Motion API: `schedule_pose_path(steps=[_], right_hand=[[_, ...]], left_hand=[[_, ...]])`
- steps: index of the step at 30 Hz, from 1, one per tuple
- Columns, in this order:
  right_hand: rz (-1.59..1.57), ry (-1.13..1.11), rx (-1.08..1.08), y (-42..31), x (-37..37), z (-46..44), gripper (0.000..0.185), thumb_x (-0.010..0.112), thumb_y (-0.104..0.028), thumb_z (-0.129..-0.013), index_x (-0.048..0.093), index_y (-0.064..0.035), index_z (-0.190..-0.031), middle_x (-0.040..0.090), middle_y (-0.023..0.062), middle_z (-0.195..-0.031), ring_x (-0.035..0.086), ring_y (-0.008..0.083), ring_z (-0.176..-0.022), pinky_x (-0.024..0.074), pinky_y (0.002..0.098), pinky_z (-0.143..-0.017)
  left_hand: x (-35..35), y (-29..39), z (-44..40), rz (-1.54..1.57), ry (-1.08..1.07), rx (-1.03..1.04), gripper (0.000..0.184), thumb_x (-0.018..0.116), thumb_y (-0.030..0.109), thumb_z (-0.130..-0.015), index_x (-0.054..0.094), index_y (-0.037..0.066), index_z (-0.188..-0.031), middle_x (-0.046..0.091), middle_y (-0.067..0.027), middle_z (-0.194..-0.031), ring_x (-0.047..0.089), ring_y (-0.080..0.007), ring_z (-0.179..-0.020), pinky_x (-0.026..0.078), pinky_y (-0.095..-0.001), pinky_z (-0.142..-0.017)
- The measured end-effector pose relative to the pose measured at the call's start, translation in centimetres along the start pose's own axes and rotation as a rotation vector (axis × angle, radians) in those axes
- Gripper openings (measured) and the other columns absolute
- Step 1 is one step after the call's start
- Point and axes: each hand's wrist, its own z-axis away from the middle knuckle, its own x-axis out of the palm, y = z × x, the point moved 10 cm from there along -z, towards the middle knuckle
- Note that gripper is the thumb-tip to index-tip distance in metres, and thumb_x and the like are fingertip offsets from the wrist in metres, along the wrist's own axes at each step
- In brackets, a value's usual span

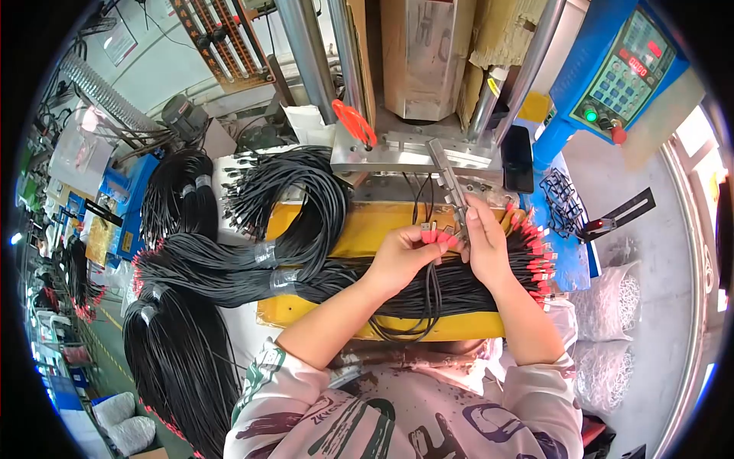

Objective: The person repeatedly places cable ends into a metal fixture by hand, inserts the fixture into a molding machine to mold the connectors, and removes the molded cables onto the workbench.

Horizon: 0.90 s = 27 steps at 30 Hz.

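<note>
My left hand (405, 256) is closed in a pinch on several red-ended cable plugs (434, 236), with metal tips pointing up. Their black leads (433, 294) hang down in a loop. Close beside it, my right hand (486, 243) is closed around the lower end of a narrow slotted metal bar (449, 180). The bar slants up and to the left, its top in front of the press's metal plate. Fingers partly hide where the plugs and the bar's lower end meet. Under both hands lies a thick bundle of black cables (474, 287) with red plugs at the right.
More tied black cable bundles (183, 359) lie on the left. The yellow work surface (367, 237) is beneath the hands. A phone (518, 159) rests by the press, whose blue control panel (623, 73) stands at upper right. Orange-red cord (353, 122) hangs from the press plate.
</note>
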Motion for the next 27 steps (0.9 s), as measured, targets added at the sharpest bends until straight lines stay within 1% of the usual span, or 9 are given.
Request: schedule_pose_path(steps=[6,8,12,15,16,19,20,23,27], right_hand=[[0.02,-0.041,-0.082,0.2,0.4,0.1,0.039,0.053,-0.02,-0.106,0.051,-0.004,-0.141,0.058,0.001,-0.086,0.053,0.0053,-0.063,0.0429,0.0212,-0.052],[0.015,-0.058,-0.087,-0.1,0.3,0.2,0.04,0.055,-0.018,-0.105,0.05,-0.003,-0.141,0.058,0.0013,-0.087,0.053,0.0051,-0.064,0.0432,0.0207,-0.052],[0.156,-0.048,-0.107,-0.6,-0.5,0.4,0.044,0.062,-0.012,-0.099,0.051,-0.0012,-0.141,0.062,0.0023,-0.094,0.059,0.0076,-0.071,0.0485,0.0223,-0.063],[0.486,-0.118,-0.392,-2.9,0.9,0.8,0.049,0.065,-0.015,-0.098,0.048,-0.0004,-0.141,0.067,0.0101,-0.102,0.066,0.0164,-0.081,0.0527,0.0303,-0.079],[0.479,-0.117,-0.392,-3.2,0.8,0.9,0.049,0.065,-0.015,-0.098,0.048,-0.0004,-0.141,0.067,0.0101,-0.102,0.066,0.0164,-0.081,0.0527,0.0303,-0.079],[0.268,-0.185,-0.081,-1.8,0.4,0.6,0.051,0.064,-0.01,-0.096,0.046,0.002,-0.142,0.066,0.0153,-0.118,0.066,0.0238,-0.106,0.0486,0.0328,-0.095],[0.275,-0.19,-0.084,-1.7,0.6,0.3,0.051,0.064,-0.01,-0.096,0.046,0.002,-0.142,0.066,0.0153,-0.118,0.066,0.0238,-0.106,0.0486,0.0328,-0.095],[0.474,-0.092,-0.454,-4.1,1.3,1.1,0.046,0.06,-0.013,-0.099,0.047,-0.0019,-0.141,0.066,0.0208,-0.109,0.069,0.0307,-0.09,0.0519,0.0352,-0.085],[0.413,-0.157,-0.282,-3.2,1.4,1.1,0.043,0.057,-0.013,-0.101,0.047,-0.0022,-0.142,0.067,0.02,-0.109,0.069,0.0302,-0.09,0.0518,0.0347,-0.085]], left_hand=[[-0.5,0.7,0.6,-0.032,0.056,0.065,0.016,0.064,0.009,-0.1,0.07,-0.002,-0.11,0.07,-0.001,-0.096,0.059,-0.0072,-0.079,0.051,-0.0256,-0.074],[-0.2,0.2,0.7,0.007,-0.014,-0.005,0.019,0.062,0.013,-0.102,0.07,-0.001,-0.111,0.071,-0.0013,-0.097,0.059,-0.0066,-0.08,0.051,-0.0253,-0.074],[0.0,-0.2,0.1,-0.13,-0.046,-0.014,0.022,0.059,0.018,-0.104,0.07,0.0,-0.113,0.071,-0.001,-0.098,0.059,-0.006,-0.081,0.05,-0.0243,-0.074],[-0.1,-0.1,0.3,-0.192,-0.019,-0.018,0.023,0.059,0.02,-0.104,0.07,0.001,-0.112,0.068,0.0009,-0.095,0.058,-0.0055,-0.081,0.049,-0.0241,-0.075],[-0.3,0.0,0.5,-0.158,0.013,-0.025,0.023,0.059,0.02,-0.104,0.07,0.002,-0.112,0.066,0.0025,-0.092,0.056,-0.0052,-0.08,0.049,-0.0243,-0.075],[-0.7,0.0,0.5,-0.163,0.028,-0.008,0.022,0.06,0.02,-0.104,0.071,0.002,-0.111,0.066,0.0028,-0.092,0.057,-0.0048,-0.082,0.049,-0.0238,-0.076],[-0.7,0.0,0.2,-0.192,0.017,0.018,0.022,0.059,0.019,-0.104,0.071,0.001,-0.111,0.069,0.0015,-0.095,0.058,-0.0048,-0.084,0.049,-0.023,-0.076],[-0.3,-0.3,0.4,-0.189,0.021,0.024,0.023,0.059,0.018,-0.104,0.072,0.001,-0.111,0.072,0.0002,-0.099,0.06,-0.0047,-0.086,0.05,-0.0224,-0.077],[-0.7,-0.1,0.3,-0.147,0.034,0.0,0.022,0.059,0.018,-0.104,0.072,0.001,-0.11,0.072,0.0,-0.1,0.061,-0.0046,-0.088,0.05,-0.0231,-0.078]])
